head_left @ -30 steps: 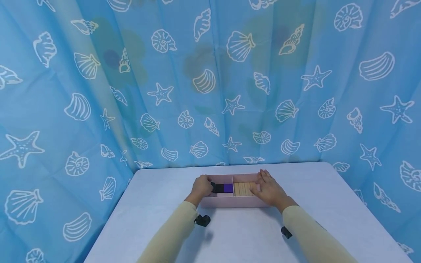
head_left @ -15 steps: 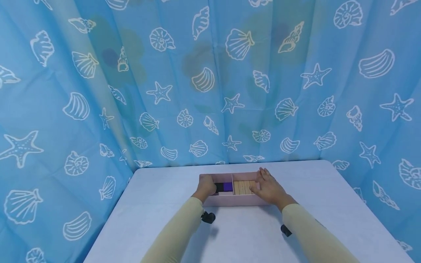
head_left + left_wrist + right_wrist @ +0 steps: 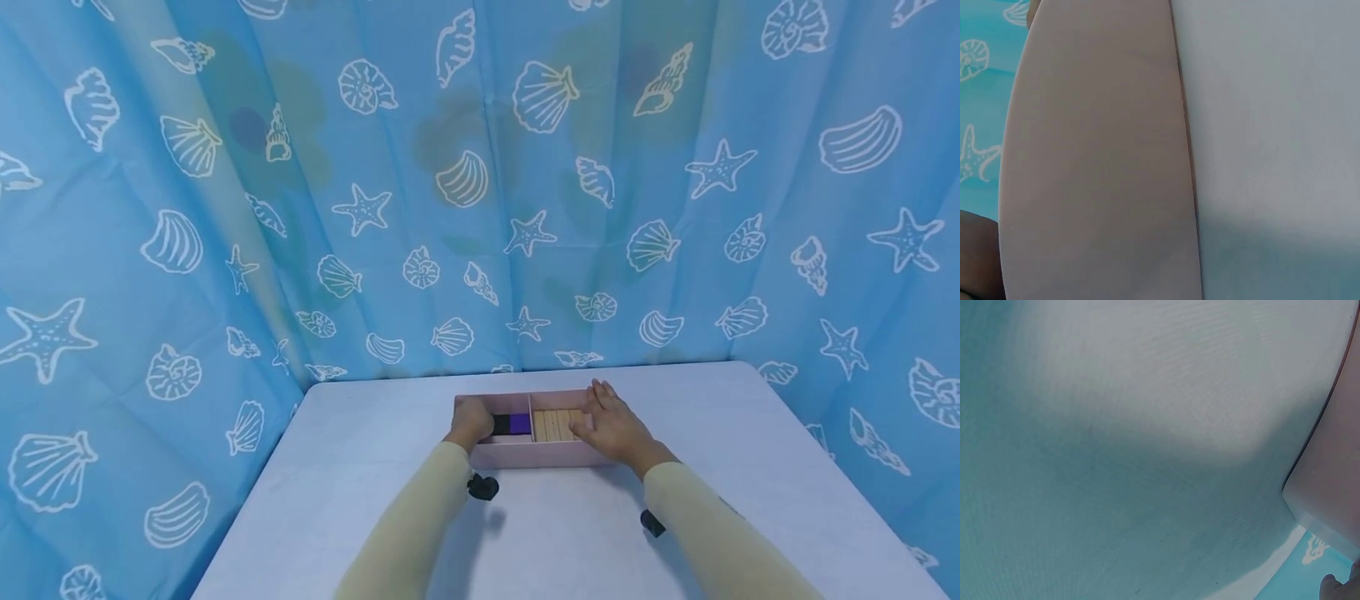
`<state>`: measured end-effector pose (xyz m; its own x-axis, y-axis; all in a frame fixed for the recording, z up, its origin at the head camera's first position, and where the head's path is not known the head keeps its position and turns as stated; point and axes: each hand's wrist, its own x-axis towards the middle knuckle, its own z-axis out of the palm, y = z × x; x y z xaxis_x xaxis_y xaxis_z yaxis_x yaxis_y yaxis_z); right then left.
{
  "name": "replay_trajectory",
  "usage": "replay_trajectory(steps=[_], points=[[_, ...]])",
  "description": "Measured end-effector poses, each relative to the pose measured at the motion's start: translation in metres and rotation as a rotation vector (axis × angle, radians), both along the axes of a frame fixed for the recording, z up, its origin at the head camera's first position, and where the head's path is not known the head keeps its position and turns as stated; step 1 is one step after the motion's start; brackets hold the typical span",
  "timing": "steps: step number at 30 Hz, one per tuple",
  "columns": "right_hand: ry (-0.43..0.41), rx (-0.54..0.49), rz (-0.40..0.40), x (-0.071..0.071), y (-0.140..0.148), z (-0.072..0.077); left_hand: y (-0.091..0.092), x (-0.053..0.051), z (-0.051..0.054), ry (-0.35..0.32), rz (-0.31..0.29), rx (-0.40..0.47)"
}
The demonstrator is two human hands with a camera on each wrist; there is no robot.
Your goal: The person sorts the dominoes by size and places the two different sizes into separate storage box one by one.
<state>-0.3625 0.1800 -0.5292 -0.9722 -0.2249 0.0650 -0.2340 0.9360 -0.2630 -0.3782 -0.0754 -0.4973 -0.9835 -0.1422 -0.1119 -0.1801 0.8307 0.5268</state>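
A shallow pink box point(image 3: 540, 456) with a divider sits towards the far side of the table. Its left compartment holds a black piece point(image 3: 502, 425) and a purple piece point(image 3: 520, 424) side by side. Several light wooden sticks point(image 3: 553, 425) lie in a row in the right one. My left hand point(image 3: 471, 419) reaches over the box's left end beside the black piece; its fingertips are hidden. With fingers extended, my right hand point(image 3: 617, 427) rests at the right end, thumb over the sticks. The box's wall point(image 3: 1097, 150) fills much of the left wrist view.
A white-covered table point(image 3: 570, 542) extends around the box. Behind it hangs a blue curtain point(image 3: 495, 275) printed with shells and starfish. Small black devices point(image 3: 483, 487) sit at both wrists.
My left hand has moved slightly right and further over the left compartment, covering more of the black piece. My right hand stays at the box's right end.
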Motion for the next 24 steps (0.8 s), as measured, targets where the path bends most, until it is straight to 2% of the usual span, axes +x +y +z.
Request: replay_trajectory(steps=[2,9,15,20,24], points=[[-0.004,0.000,0.000,0.001,-0.001,0.000,-0.001,0.000,-0.001,-0.016,0.029,0.040],[0.008,0.005,0.004,0.000,-0.004,0.001,-0.004,-0.002,-0.001,-0.026,0.072,0.064],[-0.009,-0.007,-0.005,0.001,-0.009,0.005,-0.008,-0.003,-0.002,-0.045,0.147,0.150],[-0.007,-0.007,0.007,0.000,-0.014,0.007,-0.008,0.001,0.003,-0.034,0.164,0.091],[-0.004,-0.005,0.010,0.000,-0.015,0.007,-0.008,0.000,0.001,-0.041,0.183,0.106]])
